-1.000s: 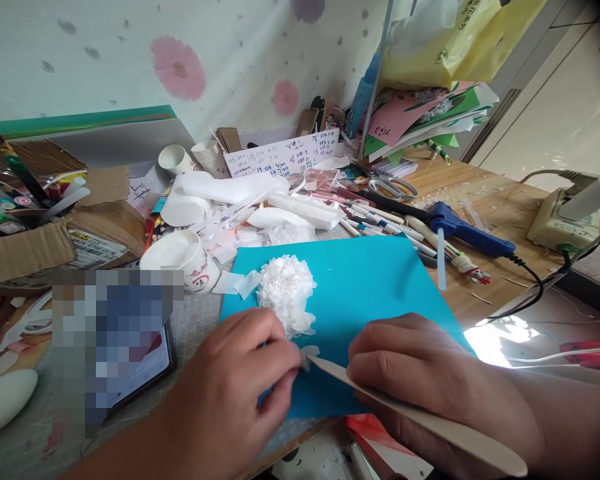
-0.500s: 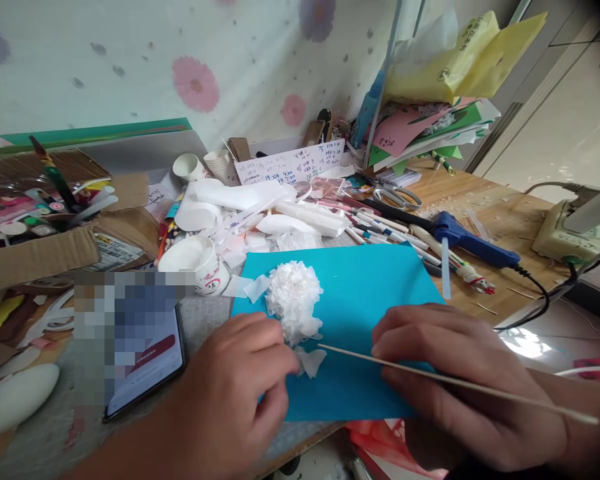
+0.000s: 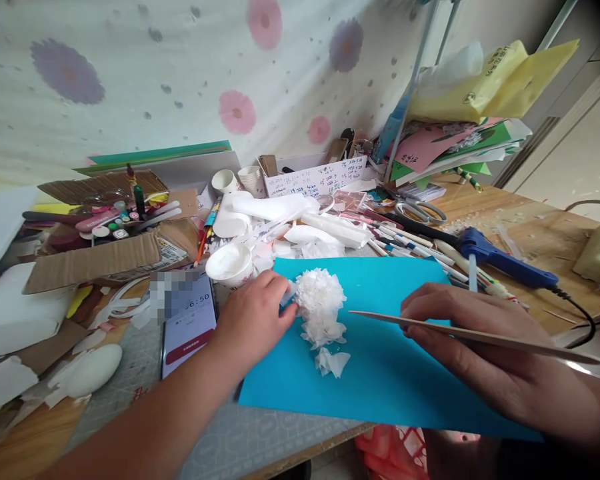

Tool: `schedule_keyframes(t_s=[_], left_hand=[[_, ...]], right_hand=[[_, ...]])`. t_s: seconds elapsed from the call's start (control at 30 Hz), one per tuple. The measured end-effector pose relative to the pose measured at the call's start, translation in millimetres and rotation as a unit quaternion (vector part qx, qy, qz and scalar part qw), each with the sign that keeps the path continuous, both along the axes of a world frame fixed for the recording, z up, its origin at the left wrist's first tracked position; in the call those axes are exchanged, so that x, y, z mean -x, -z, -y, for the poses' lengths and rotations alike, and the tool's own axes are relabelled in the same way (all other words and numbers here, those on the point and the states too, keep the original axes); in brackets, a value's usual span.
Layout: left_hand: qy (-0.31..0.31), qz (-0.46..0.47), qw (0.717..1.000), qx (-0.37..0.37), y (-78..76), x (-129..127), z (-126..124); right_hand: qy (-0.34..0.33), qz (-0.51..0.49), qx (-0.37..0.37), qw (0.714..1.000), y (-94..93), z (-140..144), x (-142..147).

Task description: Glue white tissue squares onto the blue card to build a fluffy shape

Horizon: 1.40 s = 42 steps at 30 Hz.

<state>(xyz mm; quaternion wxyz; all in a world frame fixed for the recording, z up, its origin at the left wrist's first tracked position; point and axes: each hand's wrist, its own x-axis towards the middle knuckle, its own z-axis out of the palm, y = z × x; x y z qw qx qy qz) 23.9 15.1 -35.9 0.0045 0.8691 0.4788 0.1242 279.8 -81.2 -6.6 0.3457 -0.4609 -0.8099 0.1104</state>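
While the left hand (image 3: 253, 313) apparently pinches the ruffled white tissue-paper flower's (image 3: 321, 303) left edge, the right hand (image 3: 473, 347), closed round a thin flat wooden stick (image 3: 475, 337), aims it lengthwise at the flower's right side.

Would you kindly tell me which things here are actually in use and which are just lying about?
In use:
left hand at the white paper flower
right hand holding the flat stick
blue sheet beneath

Lying about:
glue gun
scissors
phone
paper cup
cardboard box
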Motion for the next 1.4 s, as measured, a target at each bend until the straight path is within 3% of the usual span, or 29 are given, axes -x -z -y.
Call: schedule_keyframes(t_s=[0.23,0.4,0.6,0.83,1.13,1.4], left_hand=[[0.044,0.05,0.998,-0.006,-4.5,4,2],[0.142,0.177,0.973,0.038,-12.5,-8,26],[0.244,0.097,0.964,-0.039,-4.4,-18,40],[0.256,0.022,0.963,-0.082,-5.8,-18,44],[0.239,0.061,0.962,-0.12,-2.9,-17,39],[0.164,0.115,0.979,0.031,-5.2,-16,36]], right_hand=[[0.003,-0.085,0.085,0.993,9.7,3,0],[0.009,-0.099,0.097,0.99,8.8,8,-5],[0.037,-0.103,0.071,0.991,-2.1,11,-10],[-0.042,-0.116,0.113,0.986,11.1,8,2],[-0.032,-0.127,0.15,0.98,24.4,2,9],[-0.004,-0.164,0.172,0.971,28.3,1,5]])
